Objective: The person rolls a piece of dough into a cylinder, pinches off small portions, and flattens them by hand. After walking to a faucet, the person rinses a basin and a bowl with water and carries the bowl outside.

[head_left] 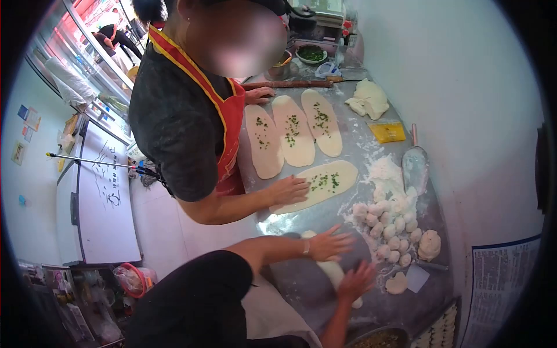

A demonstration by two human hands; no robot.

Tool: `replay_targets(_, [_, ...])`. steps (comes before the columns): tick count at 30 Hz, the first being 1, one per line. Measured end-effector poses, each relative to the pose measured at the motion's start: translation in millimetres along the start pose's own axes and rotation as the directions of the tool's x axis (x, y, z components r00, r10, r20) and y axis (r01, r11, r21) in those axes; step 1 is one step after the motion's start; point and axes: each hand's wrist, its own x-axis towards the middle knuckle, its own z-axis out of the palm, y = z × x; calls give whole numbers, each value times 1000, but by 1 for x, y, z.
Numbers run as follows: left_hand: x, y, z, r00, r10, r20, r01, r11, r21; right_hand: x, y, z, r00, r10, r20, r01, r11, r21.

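A long roll of pale dough lies on the grey metal worktop. My left hand, with a band at its wrist, is at the roll's upper part, fingers spread and blurred. Lower down, my right hand is beside or on the roll, its fingers also apart and smeared by motion. Neither hand grips anything. Just beyond them sit several floured dough balls and loose flour.
A co-worker in a red apron touches a flat dough strip topped with green bits. Three similar strips lie behind. Also in view are a scoop, yellow packet, dough lump, rolling pin and filling tray.
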Motion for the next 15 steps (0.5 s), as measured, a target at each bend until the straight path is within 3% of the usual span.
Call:
replay_targets(1, [-34,6,6,996,85,10,-85,996,-20,-36,-7,4,998,-20,62,22,999,-28])
replay_targets(3, [-89,33,-22,977,136,163,-124,989,-78,-104,-16,19,994,20,108,-19,1000,-8])
replay_targets(5, [-131,50,-39,944,190,269,-173,981,-84,-162,-27,25,964,64,257,-79,996,51])
replay_targets(8, [-121,40,-23,941,224,254,-227,974,-16,-80,-64,-79,776,96,623,-83,995,-50])
replay_targets(9, [-100,38,-38,911,136,391,-131,991,-38,-77,-38,-42,952,-9,307,14,1000,-14])
replay_targets(10, [-69,39,-49,854,53,517,-33,998,-47,-75,-11,-9,992,-119,-50,118,993,-25])
replay_targets(12, [-35,25,-23,883,-24,469,37,999,-20,-49,1,-24,983,64,-173,-48,995,92])
replay_targets(13, [-17,22,-25,816,-46,576,84,996,-39,-31,-7,-30,959,150,-240,-111,979,171])
replay_targets(15, [10,23,-29,647,-79,759,199,978,-68,-38,-14,-20,947,322,1,-267,782,563])
